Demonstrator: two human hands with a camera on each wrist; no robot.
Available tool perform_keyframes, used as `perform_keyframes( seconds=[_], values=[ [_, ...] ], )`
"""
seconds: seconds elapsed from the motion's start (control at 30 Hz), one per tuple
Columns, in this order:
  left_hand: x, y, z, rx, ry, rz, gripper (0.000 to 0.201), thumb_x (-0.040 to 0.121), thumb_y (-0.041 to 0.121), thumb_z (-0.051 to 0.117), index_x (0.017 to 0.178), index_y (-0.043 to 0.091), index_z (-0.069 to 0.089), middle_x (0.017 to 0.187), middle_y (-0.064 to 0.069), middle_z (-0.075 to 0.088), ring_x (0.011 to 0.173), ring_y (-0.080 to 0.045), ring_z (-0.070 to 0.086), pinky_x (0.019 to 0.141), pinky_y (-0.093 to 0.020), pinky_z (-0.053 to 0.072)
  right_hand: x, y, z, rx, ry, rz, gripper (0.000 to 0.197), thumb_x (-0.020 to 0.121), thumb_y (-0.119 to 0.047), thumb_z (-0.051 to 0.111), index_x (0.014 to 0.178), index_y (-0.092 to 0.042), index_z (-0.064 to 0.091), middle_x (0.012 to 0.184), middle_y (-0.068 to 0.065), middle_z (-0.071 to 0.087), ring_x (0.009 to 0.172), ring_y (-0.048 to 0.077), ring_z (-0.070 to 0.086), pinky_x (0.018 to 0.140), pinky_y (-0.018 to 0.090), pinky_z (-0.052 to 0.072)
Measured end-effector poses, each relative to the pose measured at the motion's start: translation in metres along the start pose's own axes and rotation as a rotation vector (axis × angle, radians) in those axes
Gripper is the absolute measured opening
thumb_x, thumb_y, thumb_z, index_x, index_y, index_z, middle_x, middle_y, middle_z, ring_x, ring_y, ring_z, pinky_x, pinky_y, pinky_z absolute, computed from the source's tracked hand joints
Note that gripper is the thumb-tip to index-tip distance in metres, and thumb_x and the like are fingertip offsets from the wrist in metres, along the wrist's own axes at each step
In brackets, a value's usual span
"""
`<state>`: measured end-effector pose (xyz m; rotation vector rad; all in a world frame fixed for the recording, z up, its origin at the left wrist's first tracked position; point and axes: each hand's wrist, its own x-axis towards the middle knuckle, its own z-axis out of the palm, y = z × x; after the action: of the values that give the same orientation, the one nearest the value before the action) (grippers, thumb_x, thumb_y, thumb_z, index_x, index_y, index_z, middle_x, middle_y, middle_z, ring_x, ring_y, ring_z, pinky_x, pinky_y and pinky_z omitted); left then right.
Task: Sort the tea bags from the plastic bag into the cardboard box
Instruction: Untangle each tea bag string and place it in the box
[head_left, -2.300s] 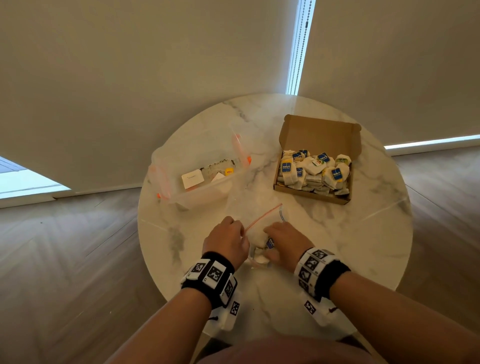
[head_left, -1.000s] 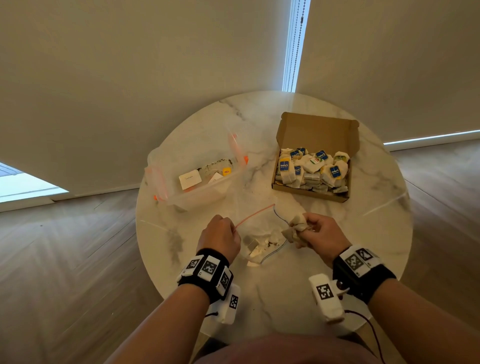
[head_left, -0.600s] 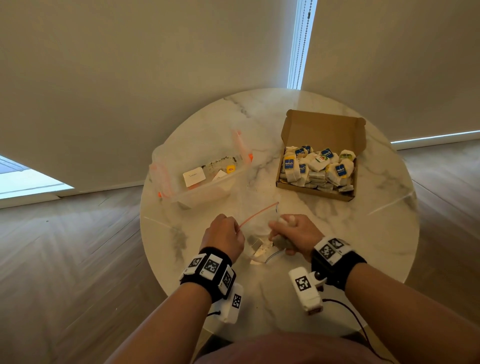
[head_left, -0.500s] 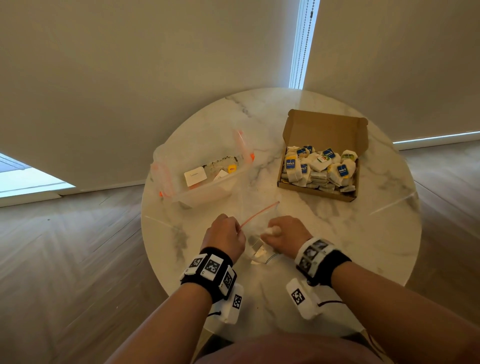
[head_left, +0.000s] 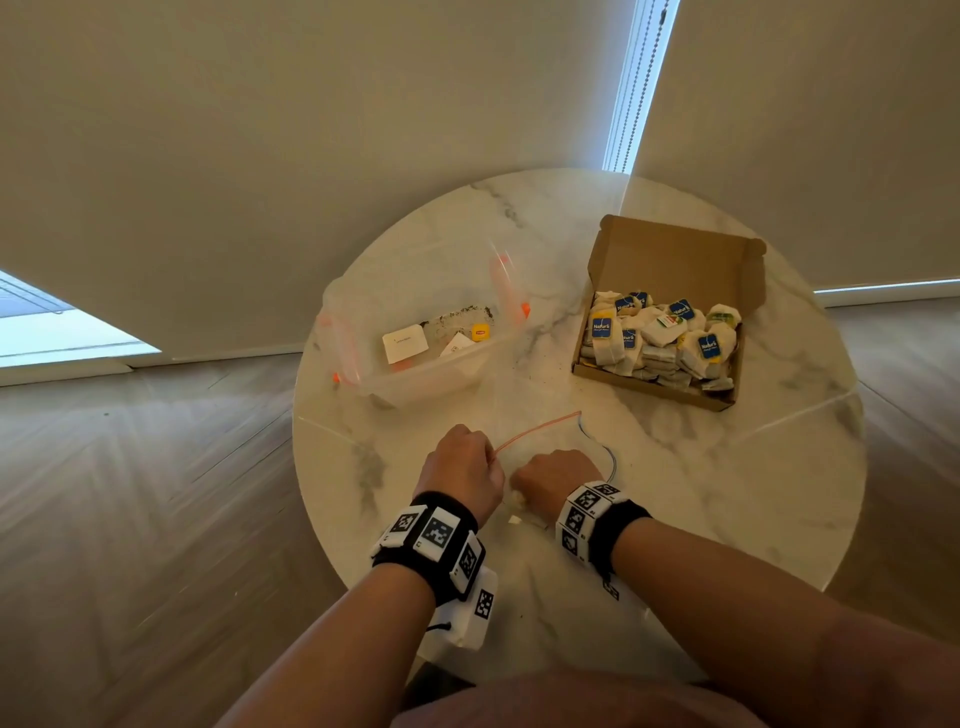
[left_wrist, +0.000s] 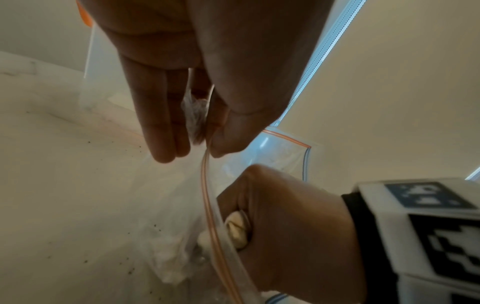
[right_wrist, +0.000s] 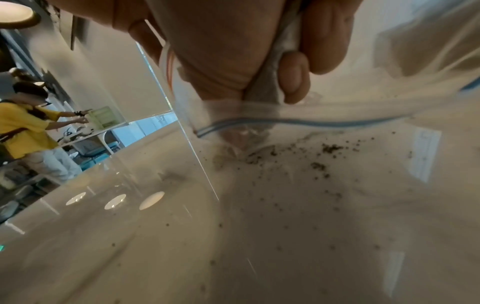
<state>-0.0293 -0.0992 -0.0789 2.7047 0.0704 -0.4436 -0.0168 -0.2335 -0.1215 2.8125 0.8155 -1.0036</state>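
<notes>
The clear plastic zip bag (head_left: 558, 434) lies on the marble table in front of me, its mouth held apart. My left hand (head_left: 465, 475) pinches the red zip edge (left_wrist: 207, 185) between thumb and fingers. Inside the mouth of the bag, my right hand (head_left: 553, 480) is curled into a fist round a tea bag (left_wrist: 235, 230), seen as grey paper between the fingers (right_wrist: 262, 90). More pale tea bags (left_wrist: 168, 263) lie deeper in the bag. The open cardboard box (head_left: 675, 260) stands at the back right, heaped with tea bags (head_left: 660, 338).
A clear plastic tub (head_left: 421, 338) with orange clips and a few paper tags stands at the back left. Loose tea crumbs (right_wrist: 319, 164) dot the round table (head_left: 727, 493). Another person in a yellow top (right_wrist: 23, 123) stands far off at another table.
My right hand, which held a bunch of tea bags just right of the bag a second ago, has moved left into the bag's mouth. My left hand has kept its hold on the red edge.
</notes>
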Motion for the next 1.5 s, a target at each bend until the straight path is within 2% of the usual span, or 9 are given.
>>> perform_keyframes(
  seconds=[0.27, 0.4, 0.57, 0.77, 0.9, 0.97, 1.13, 1.27, 1.5],
  values=[
    [0.002, -0.003, 0.001, 0.023, -0.019, -0.012, 0.017, 0.094, 0.028, 0.055, 0.093, 0.014, 0.065, 0.099, -0.001, 0.054, 0.085, -0.025, 0.060, 0.075, -0.030, 0.047, -0.026, 0.013, -0.007, 0.286, 0.204, 0.068, 0.015, 0.090, -0.029, 0.053, 0.096, -0.023, 0.066, 0.090, 0.004, 0.066, 0.084, 0.027, 0.063, 0.069, 0.029, 0.044],
    [0.002, -0.005, -0.001, 0.036, -0.034, -0.034, 0.017, 0.094, 0.027, 0.056, 0.096, 0.014, 0.065, 0.101, -0.002, 0.056, 0.086, -0.024, 0.061, 0.079, -0.032, 0.051, -0.061, 0.035, -0.005, 0.733, 0.383, 0.147, 0.006, 0.084, -0.029, 0.068, 0.087, -0.028, 0.073, 0.078, -0.008, 0.069, 0.074, 0.010, 0.062, 0.067, 0.027, 0.049],
    [-0.004, 0.003, -0.015, 0.070, -0.082, -0.026, 0.029, 0.091, 0.046, 0.060, 0.108, 0.023, 0.062, 0.117, 0.003, 0.054, 0.099, -0.021, 0.059, 0.084, -0.032, 0.047, -0.104, 0.051, -0.030, 1.429, 0.567, 0.208, 0.006, 0.080, -0.009, 0.076, 0.078, -0.004, 0.074, 0.052, 0.003, 0.059, 0.043, 0.010, 0.050, 0.042, 0.021, 0.041],
    [-0.022, 0.029, -0.064, -0.106, 0.180, 0.295, 0.031, 0.088, 0.046, 0.065, 0.112, 0.027, 0.063, 0.124, 0.008, 0.051, 0.109, -0.009, 0.053, 0.089, -0.033, 0.051, -0.127, 0.051, -0.067, 1.669, 0.577, 0.105, 0.009, 0.081, -0.005, 0.073, 0.073, -0.008, 0.070, 0.050, 0.003, 0.052, 0.040, 0.011, 0.042, 0.039, 0.016, 0.030],
    [-0.021, 0.063, -0.088, -0.765, -0.157, 0.386, 0.025, 0.092, 0.021, 0.067, 0.116, 0.027, 0.065, 0.113, 0.006, 0.068, 0.103, -0.008, 0.065, 0.092, -0.033, 0.055, -0.132, 0.039, -0.087, 1.737, 0.565, -0.007, 0.011, 0.085, 0.001, 0.066, 0.077, -0.006, 0.067, 0.052, -0.002, 0.055, 0.043, 0.006, 0.047, 0.037, 0.017, 0.034],
    [-0.019, 0.069, -0.090, -0.883, -0.103, 0.406, 0.016, 0.089, 0.011, 0.070, 0.100, 0.022, 0.073, 0.098, 0.002, 0.074, 0.091, -0.014, 0.069, 0.085, -0.034, 0.057, -0.131, 0.034, -0.092, 1.729, 0.571, -0.019, 0.006, 0.085, -0.001, 0.066, 0.080, -0.003, 0.066, 0.053, 0.000, 0.054, 0.044, 0.008, 0.046, 0.037, 0.017, 0.033],
    [-0.017, 0.057, -0.086, -1.003, 0.078, 0.252, 0.009, 0.083, 0.020, 0.076, 0.079, 0.028, 0.074, 0.083, 0.000, 0.073, 0.082, -0.026, 0.070, 0.077, -0.046, 0.060, -0.124, 0.032, -0.091, 1.871, 0.520, 0.067, 0.018, 0.094, -0.018, 0.060, 0.103, -0.003, 0.065, 0.066, 0.013, 0.049, 0.048, 0.016, 0.038, 0.039, 0.018, 0.026],
    [-0.020, 0.054, -0.090, -0.965, 0.018, 0.158, 0.015, 0.091, 0.012, 0.068, 0.094, 0.026, 0.064, 0.087, -0.011, 0.069, 0.068, -0.026, 0.071, 0.055, -0.038, 0.059, -0.119, 0.033, -0.086, 2.072, 0.380, 0.210, 0.036, 0.096, -0.028, 0.057, 0.114, 0.003, 0.060, 0.081, 0.017, 0.053, 0.057, 0.023, 0.051, 0.043, 0.025, 0.039],
    [-0.020, 0.050, -0.086, -0.855, 0.002, 0.090, 0.004, 0.088, 0.013, 0.072, 0.085, 0.015, 0.074, 0.091, -0.013, 0.069, 0.069, -0.025, 0.072, 0.056, -0.036, 0.060, -0.118, 0.034, -0.089, 2.138, 0.304, 0.198, 0.028, 0.094, -0.008, 0.052, 0.119, 0.002, 0.059, 0.104, 0.024, 0.061, 0.071, 0.029, 0.065, 0.056, 0.030, 0.053]
  ],
)
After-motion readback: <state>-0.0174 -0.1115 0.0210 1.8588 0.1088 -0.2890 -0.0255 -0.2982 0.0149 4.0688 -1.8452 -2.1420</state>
